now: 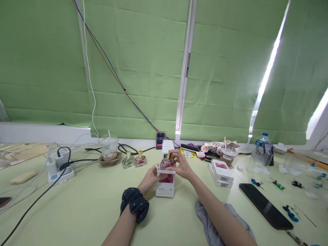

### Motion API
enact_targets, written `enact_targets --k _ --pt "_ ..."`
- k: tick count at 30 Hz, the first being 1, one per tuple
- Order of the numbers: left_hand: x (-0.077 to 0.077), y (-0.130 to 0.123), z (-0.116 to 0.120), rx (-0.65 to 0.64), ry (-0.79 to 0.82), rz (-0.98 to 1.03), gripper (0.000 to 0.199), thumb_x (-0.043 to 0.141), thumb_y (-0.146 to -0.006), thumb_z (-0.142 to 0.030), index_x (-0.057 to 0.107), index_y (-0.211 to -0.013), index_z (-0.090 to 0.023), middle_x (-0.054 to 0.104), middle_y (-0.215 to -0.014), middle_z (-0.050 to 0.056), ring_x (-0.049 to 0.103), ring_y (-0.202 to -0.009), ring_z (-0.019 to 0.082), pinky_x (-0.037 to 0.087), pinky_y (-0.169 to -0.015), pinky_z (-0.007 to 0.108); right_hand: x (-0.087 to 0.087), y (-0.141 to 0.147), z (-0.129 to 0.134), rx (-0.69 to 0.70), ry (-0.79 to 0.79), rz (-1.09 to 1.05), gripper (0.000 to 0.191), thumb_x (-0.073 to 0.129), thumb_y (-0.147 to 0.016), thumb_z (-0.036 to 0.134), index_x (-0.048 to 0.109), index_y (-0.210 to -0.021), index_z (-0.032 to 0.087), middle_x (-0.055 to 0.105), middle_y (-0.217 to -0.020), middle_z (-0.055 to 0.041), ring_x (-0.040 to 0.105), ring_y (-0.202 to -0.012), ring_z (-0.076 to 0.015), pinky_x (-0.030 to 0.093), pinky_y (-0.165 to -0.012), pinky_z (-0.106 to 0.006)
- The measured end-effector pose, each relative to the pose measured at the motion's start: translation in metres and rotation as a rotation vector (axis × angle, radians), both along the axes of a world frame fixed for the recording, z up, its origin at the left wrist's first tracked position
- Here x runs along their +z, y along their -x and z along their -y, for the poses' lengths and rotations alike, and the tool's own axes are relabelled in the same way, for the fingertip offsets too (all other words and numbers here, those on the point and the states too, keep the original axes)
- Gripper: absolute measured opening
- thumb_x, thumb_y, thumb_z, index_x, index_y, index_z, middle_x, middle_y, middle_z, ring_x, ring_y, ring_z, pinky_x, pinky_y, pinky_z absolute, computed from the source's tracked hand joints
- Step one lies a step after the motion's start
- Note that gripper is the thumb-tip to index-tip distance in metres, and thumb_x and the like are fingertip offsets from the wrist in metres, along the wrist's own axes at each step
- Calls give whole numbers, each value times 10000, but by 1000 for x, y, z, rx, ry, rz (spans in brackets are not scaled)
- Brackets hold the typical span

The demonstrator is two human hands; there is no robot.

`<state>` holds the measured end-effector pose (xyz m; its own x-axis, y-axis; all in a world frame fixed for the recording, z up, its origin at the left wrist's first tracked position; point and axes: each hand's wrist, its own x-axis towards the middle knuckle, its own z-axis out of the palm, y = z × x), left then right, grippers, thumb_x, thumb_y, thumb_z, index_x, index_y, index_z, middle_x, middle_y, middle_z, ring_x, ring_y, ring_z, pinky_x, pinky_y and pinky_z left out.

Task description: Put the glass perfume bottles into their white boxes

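In the middle of the table stands a white perfume box (164,190) with a pink flower picture, its top open. My left hand (149,180) is closed round the box's left side near the top. My right hand (182,166) pinches a pinkish glass perfume bottle (166,164) with a gold cap by its upper part. The bottle is upright at the box's mouth, its lower part hidden by the front panel. Directly behind is another white box (167,144). Left of my hands stand a greenish perfume bottle (128,161) and a pink one (140,159).
Two stacked white boxes (222,173), a black phone (265,205) and a grey cloth (205,218) lie to the right. Drink cups (109,147), a water bottle (262,143) and small blue and green items stand farther out. A power strip (61,175) with cables occupies the left.
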<state>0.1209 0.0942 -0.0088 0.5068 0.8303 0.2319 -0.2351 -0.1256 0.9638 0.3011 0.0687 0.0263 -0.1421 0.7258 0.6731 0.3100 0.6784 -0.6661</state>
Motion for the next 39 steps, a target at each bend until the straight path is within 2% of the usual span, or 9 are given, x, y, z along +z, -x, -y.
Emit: enact_targets --k 1,3,7,16,22,31,36,39 --pt "-1 -1 0 16 -11 -35 363 801 -608 -254 648 -918 -142 716 -842 57 660 -801 207 499 -750 295 0 1 1 10 -6 4 636 790 -626 314 449 -1159 250 548 -854 5 538 -779 -151 443 -670 -267" --pt "-1 -3 1 44 -30 -54 306 811 -589 -280 679 -819 -128 723 -791 50 657 -758 210 496 -731 295 0 1 2 20 -9 13 620 791 -628 302 463 -1151 250 552 -881 -4 544 -808 -157 448 -689 -274" --pt "1 -5 4 66 -56 -15 351 823 -568 -277 697 -863 -134 732 -865 59 654 -809 223 494 -744 297 0 -1 1 41 5 4 576 772 -653 293 473 -1144 251 559 -895 -6 555 -821 -154 463 -713 -280" --pt "-3 -4 4 49 -44 16 413 840 -551 -265 702 -918 -133 740 -871 79 670 -817 229 493 -751 297 8 -7 6 101 80 72 457 713 -730 320 541 -1147 250 594 -884 -9 570 -809 -140 490 -729 -284" --pt "-1 -3 4 56 -51 5 390 835 -557 -254 701 -899 -122 734 -895 96 661 -868 251 496 -755 303 5 -8 3 94 100 82 347 723 -718 326 640 -1041 231 633 -1041 -51 587 -897 -168 497 -734 -294" --pt "-2 -2 4 48 -57 5 404 833 -554 -243 697 -916 -129 729 -915 90 662 -852 241 504 -753 300 7 -9 3 112 98 117 262 673 -771 367 690 -993 228 670 -973 -60 618 -862 -183 494 -704 -305" --pt "-4 -4 1 84 -72 -3 362 837 -532 -224 713 -859 -128 737 -852 76 664 -814 232 495 -738 297 1 -4 3 86 12 242 166 652 -793 366 732 -814 222 664 -943 -78 615 -884 -206 490 -761 -345" --pt "-4 -5 1 100 -80 -16 341 833 -540 -235 719 -845 -134 739 -833 66 663 -779 217 488 -732 293 -1 -2 3 74 34 321 182 623 -815 356 735 -766 220 651 -965 -83 608 -896 -207 490 -779 -353"
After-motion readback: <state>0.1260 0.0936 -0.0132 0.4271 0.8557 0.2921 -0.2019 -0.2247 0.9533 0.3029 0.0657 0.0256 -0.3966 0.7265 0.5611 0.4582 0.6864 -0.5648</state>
